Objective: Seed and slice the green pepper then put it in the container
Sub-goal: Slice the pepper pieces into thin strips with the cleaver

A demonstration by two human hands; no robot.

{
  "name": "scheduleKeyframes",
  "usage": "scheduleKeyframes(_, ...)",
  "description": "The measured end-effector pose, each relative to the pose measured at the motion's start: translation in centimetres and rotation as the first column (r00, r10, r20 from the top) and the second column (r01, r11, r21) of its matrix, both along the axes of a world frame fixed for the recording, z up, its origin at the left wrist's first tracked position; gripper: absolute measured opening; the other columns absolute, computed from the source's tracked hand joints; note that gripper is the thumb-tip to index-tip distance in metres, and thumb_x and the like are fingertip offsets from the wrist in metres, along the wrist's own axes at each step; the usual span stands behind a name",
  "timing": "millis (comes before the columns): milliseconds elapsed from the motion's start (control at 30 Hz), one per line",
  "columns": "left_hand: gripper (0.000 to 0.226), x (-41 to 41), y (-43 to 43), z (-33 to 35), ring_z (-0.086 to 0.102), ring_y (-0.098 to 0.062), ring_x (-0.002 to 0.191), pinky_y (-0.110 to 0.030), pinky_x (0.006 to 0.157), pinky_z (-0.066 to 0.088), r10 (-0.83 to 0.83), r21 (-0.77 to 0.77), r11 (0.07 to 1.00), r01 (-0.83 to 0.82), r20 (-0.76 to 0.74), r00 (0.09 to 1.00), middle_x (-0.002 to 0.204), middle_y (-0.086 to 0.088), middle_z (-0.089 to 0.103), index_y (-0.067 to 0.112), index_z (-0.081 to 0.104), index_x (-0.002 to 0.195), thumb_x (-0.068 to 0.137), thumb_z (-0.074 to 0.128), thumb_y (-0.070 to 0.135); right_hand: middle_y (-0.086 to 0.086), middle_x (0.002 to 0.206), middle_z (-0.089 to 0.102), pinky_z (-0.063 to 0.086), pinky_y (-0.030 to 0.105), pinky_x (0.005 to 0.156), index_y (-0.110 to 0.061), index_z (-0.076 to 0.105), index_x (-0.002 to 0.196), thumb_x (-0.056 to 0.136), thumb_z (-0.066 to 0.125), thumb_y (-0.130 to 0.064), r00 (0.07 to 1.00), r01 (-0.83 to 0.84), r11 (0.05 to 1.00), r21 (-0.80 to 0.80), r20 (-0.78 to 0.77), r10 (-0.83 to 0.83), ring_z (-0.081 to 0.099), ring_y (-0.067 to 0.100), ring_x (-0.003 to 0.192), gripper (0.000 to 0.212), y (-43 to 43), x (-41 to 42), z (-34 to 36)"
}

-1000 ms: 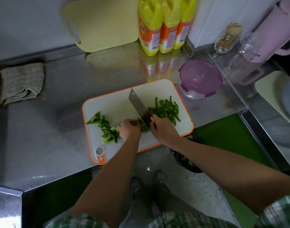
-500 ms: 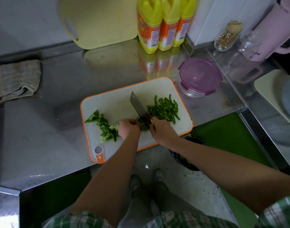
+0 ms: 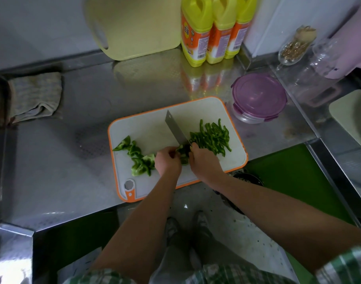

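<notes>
Standing by the steel counter, I see the work going on at the near edge of the white, orange-rimmed cutting board (image 3: 151, 124). The person's right hand (image 3: 204, 162) is clenched round the handle of a knife (image 3: 175, 130), the handle itself hidden inside the fist, and the blade slants from far left down to near right. The left hand (image 3: 168, 162) has its fingers curled and pins a pepper piece (image 3: 183, 155) to the board. That piece lies squeezed between the two hands, just right of the left fingertips and under the heel of the blade. So little of it shows that I cannot tell which way its long axis runs. I judge the slicing to be well along but not finished. A heap of thin strips (image 3: 212, 138) lies just right of the blade, touching the right hand's far side, while a cluster of uncut pepper chunks (image 3: 138, 158) waits just left of the left hand. So the blade divides done from undone, and the left hand is the nearer one for feeding the next chunk in. The container (image 3: 258, 97) stands on the counter just beyond the board's far right corner with its purple lid on. It is on the right hand's side, close to the strips, and nothing green is in it that I can see.
</notes>
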State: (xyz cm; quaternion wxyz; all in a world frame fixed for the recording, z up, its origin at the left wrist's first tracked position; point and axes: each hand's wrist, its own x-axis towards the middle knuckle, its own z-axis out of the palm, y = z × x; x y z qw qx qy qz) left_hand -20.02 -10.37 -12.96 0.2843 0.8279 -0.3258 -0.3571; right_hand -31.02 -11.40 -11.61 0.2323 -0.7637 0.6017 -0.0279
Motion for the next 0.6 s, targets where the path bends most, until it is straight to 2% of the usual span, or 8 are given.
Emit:
scheduleKeyframes(133, 0.021, -0.2, 0.2, 0.2, 0.067, -0.023, 0.094, -0.032, 0.082, 0.053, 0.057, -0.023, 0.998, -0.057, -0.022, 0.998, 0.102, -0.005, 0.073, 0.012, 0.072, 0.107, 0.087, 0.069, 0.016, 0.002, 0.066, 0.045, 0.032, 0.030, 0.051, -0.005, 0.049, 0.104, 0.101, 0.038, -0.021, 0.994, 0.039, 0.999, -0.010, 0.101, -0.038, 0.047, 0.023, 0.059, 0.020, -0.1, -0.7, 0.0)
scheduleKeyframes(233, 0.019, -0.2, 0.1, -0.1, 0.069, -0.023, 0.087, -0.040, 0.082, 0.057, 0.136, 0.022, 0.991, -0.134, -0.113, 0.984, 0.093, -0.006, 0.073, 0.011, 0.072, 0.098, 0.081, 0.077, 0.018, -0.004, 0.058, 0.037, 0.023, 0.027, 0.044, -0.003, 0.050, 0.101, 0.101, 0.040, -0.019, 0.987, 0.049, 0.997, -0.057, 0.156, -0.040, 0.039, 0.015, 0.049, 0.018, -0.1, -1.4, 0.2)
scheduleKeyframes(333, 0.019, -0.3, 0.1, -0.4, 0.070, -0.024, 0.082, -0.040, 0.081, 0.059, 0.198, 0.054, 0.980, -0.191, -0.181, 0.963, 0.089, -0.007, 0.073, 0.009, 0.072, 0.096, 0.079, 0.079, 0.016, -0.004, 0.058, 0.037, 0.020, 0.024, 0.042, -0.004, 0.050, 0.098, 0.100, 0.041, -0.017, 0.980, 0.019, 0.997, -0.081, 0.200, -0.003, 0.035, 0.008, 0.047, 0.016, 0.0, -2.0, 1.0)
scheduleKeyframes(600, 0.021, -0.6, -0.6, -0.5, 0.071, -0.025, 0.083, -0.040, 0.081, 0.059, 0.223, 0.084, 0.974, -0.210, -0.201, 0.954, 0.090, -0.009, 0.074, 0.009, 0.075, 0.097, 0.078, 0.079, 0.017, -0.004, 0.061, 0.040, 0.025, 0.024, 0.045, -0.009, 0.046, 0.093, 0.100, 0.040, -0.017, 0.990, -0.030, 0.999, 0.027, 0.141, 0.025, 0.039, 0.009, 0.051, 0.012, 0.2, -2.0, 1.8)
